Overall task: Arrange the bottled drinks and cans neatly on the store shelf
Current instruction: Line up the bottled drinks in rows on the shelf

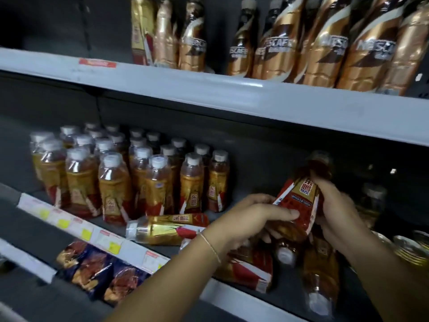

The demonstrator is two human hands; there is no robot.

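Note:
Both my hands hold one red-and-gold labelled bottle (301,196), tilted with its dark cap up and to the right, above the middle shelf (232,296). My left hand (250,217) grips its lower body with the thumb across the label. My right hand (336,205) grips its upper side. Several same-brand bottles lie on their sides below my hands: one (167,228) to the left, another (248,268) under my left wrist, and one (320,275) at the front right. A block of upright white-capped bottles (116,180) stands at the shelf's left.
The upper shelf (209,94) carries copper Nescafe bottles (329,49) close overhead. Dark blue snack packs (92,268) lie on the shelf below. Gold can tops (411,249) and a dim upright bottle (371,205) sit at the right. Bare shelf shows between the upright block and my hands.

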